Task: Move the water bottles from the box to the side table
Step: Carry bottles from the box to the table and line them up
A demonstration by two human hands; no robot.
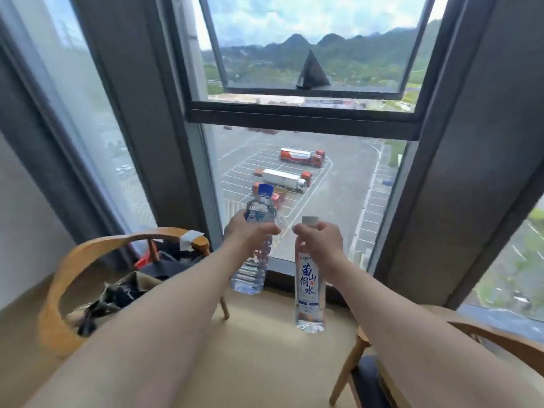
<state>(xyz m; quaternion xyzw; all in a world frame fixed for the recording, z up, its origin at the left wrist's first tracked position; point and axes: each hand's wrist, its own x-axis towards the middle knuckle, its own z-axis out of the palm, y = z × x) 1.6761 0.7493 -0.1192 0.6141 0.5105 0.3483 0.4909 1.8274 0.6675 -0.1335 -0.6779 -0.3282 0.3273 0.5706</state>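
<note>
I hold two clear water bottles out in front of me, both upright in the air before the window. My left hand grips the upper part of a ribbed bottle with a blue cap. My right hand is closed around the neck of a taller white-capped bottle with a white label and blue characters. Neither bottle touches any surface. No box and no side table shows in the view.
A curved wooden chair piled with dark bags and clothes stands at the left. Another wooden chair sits at the lower right. Beige floor lies below the bottles, and a tall window with dark frames is straight ahead.
</note>
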